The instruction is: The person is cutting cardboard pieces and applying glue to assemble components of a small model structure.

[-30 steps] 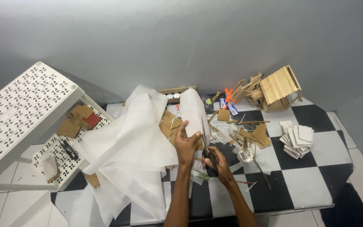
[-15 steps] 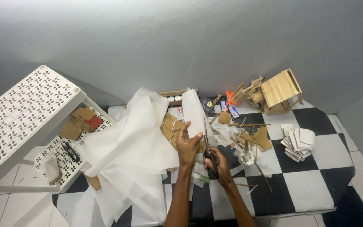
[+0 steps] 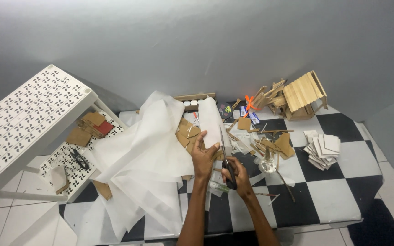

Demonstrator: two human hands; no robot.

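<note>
Your right hand point(image 3: 236, 173) grips black-handled scissors point(image 3: 226, 160), blades part-way up a long strip of thin white paper point(image 3: 212, 124). Your left hand point(image 3: 203, 155) pinches that strip's lower edge; most remains uncut. Beyond stands a small wooden-stick house point(image 3: 303, 94).

A home craft corner, set up against a plain grey wall. The black-and-white checkered tabletop point(image 3: 324, 196) is littered with cardboard scraps point(image 3: 277, 146), a small stick-built model house point(image 3: 303, 94), a stack of white cards point(image 3: 323, 149) and loose white paper point(image 3: 147, 159). Beside it stands a white perforated plastic shelf point(image 3: 28, 114) holding more cardboard.
</note>
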